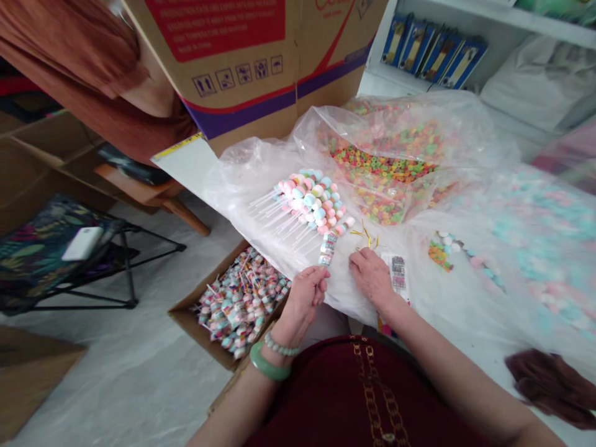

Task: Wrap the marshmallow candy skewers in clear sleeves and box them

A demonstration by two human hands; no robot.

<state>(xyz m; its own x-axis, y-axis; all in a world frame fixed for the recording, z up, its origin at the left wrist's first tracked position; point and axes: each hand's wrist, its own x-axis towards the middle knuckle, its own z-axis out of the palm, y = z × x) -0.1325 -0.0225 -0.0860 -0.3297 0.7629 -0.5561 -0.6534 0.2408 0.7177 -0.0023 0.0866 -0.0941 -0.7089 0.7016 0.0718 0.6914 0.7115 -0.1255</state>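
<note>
Grips: left hand (pixel 302 299) clamped on one wrapped candy skewer (pixel 328 248), right hand (pixel 372 278) empty.

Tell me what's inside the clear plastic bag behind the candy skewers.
The clear plastic bag holds loose multicoloured ring-shaped candy; anything beneath the top layer is covered.

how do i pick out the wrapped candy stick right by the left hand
Find the fan of white-stick skewers of pastel round candies on the clear plastic sheet. At its lower right end, just above the left hand with its green bangle, lies a single candy skewer. Unlike its bare neighbours, it is sleeved in clear printed wrapping.
</note>
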